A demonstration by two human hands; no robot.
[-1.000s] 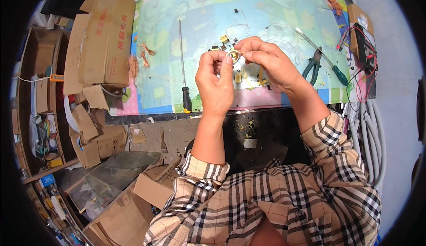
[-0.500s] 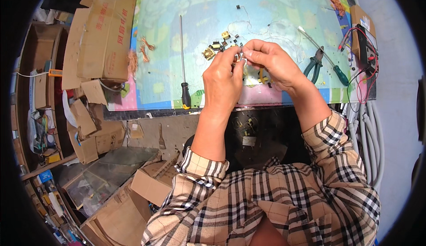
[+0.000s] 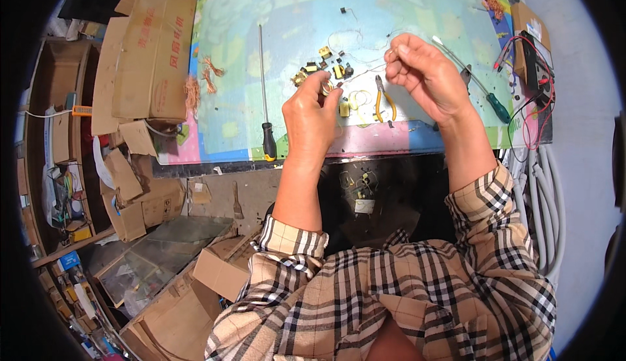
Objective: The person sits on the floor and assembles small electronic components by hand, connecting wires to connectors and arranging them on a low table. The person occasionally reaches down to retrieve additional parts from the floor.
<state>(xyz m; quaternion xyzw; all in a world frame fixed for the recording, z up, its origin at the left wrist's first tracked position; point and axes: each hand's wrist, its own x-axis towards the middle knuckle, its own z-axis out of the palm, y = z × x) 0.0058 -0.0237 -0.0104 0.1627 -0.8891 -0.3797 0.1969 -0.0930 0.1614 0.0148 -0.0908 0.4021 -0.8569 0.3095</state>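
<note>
My left hand (image 3: 308, 116) is closed, thumb and fingers pinching a small copper-coloured coil (image 3: 328, 88) that they partly cover. From it a thin wire (image 3: 366, 72) stretches up and right to my right hand (image 3: 427, 77), whose thumb and forefinger pinch its far end. Yellow-handled cutters (image 3: 385, 103) lie on the mat between my hands. Several small yellow and black transformers (image 3: 311, 67) are heaped just beyond my left hand. Loops of pale yellow strip (image 3: 357, 100) rest beside the cutters.
A long black-handled screwdriver (image 3: 268, 143) lies left of my hands; a green-handled one (image 3: 497, 108) lies right, near a meter with leads (image 3: 540, 77). Dark pliers (image 3: 465, 75) are mostly hidden behind my right hand. Copper wire bundles (image 3: 192, 95) lie beside a cardboard box (image 3: 154, 48).
My hands have moved apart, the right one up and right, drawing the wire out between them. The left has shifted slightly left. The yellow-handled cutters now show fully.
</note>
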